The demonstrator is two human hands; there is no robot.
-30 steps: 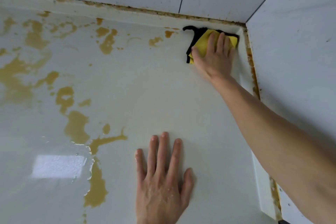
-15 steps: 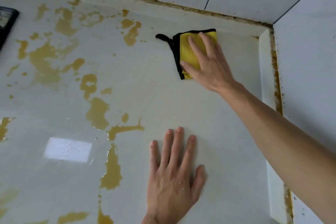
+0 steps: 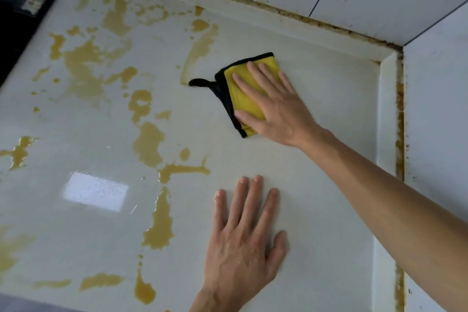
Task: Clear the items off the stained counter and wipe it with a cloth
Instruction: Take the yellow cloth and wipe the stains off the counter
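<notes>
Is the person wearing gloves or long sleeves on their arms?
No. Both hands are bare: no gloves, rings or watch show. The right hand leads to a long forearm with no sleeve anywhere in view. The left hand shows only down to the wrist, also uncovered, and has small wet droplets glistening on its back.

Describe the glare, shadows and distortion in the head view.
Head view: a bright rectangular glare patch sits on the wet counter; soft shadow edges the left hand; wide-angle bending curves the backsplash line; the right hand and yellow cloth stay reasonably sharp.
</notes>
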